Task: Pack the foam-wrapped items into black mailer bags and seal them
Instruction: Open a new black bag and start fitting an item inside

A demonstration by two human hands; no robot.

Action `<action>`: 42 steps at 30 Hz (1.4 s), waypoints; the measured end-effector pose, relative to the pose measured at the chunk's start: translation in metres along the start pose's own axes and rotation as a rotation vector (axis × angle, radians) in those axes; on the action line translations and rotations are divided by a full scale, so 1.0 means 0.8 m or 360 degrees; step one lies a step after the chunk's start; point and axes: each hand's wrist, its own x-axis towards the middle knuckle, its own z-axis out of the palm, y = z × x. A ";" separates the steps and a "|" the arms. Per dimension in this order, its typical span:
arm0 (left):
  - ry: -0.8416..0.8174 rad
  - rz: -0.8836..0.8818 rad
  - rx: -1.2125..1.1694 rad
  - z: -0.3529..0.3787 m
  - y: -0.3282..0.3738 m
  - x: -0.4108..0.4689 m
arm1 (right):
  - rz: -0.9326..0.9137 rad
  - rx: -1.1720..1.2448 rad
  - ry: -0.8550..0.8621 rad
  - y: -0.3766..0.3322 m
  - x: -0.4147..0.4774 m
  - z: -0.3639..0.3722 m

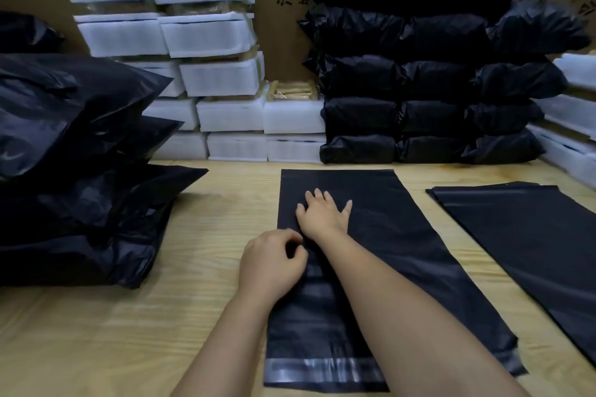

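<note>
Two bare hands meet on a flat black mailer bag point(403, 235) lying on a wooden table point(113, 332). The right hand point(322, 216) presses on the bag's far half, fingers spread. The left hand point(272, 259) is curled at the bag's left edge, thumb and forefinger pinching the plastic. An adhesive strip point(322, 367) crosses the bag's near end. Behind the bag stand white foam-wrapped items point(206, 39) and stacked packed bags point(419, 74). Left of it slumps a pile of filled bags point(80, 171), and right of it lie spare flat mailers point(532, 235).
</note>
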 end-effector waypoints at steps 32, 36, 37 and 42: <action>-0.0839 0.0403 -0.0244 -0.020 0.019 -0.025 | -0.0767 0.0672 -0.0035 0.141 -0.176 -0.056; -0.0819 0.0345 -0.0272 -0.021 0.023 -0.024 | -0.0854 0.0492 -0.0147 0.137 -0.177 -0.057; -0.0823 0.0327 -0.0292 -0.021 0.022 -0.024 | -0.0863 0.0471 -0.0132 0.136 -0.177 -0.056; -0.0733 0.0308 -0.0293 -0.018 0.022 -0.025 | -0.0856 0.0467 -0.0065 0.134 -0.179 -0.060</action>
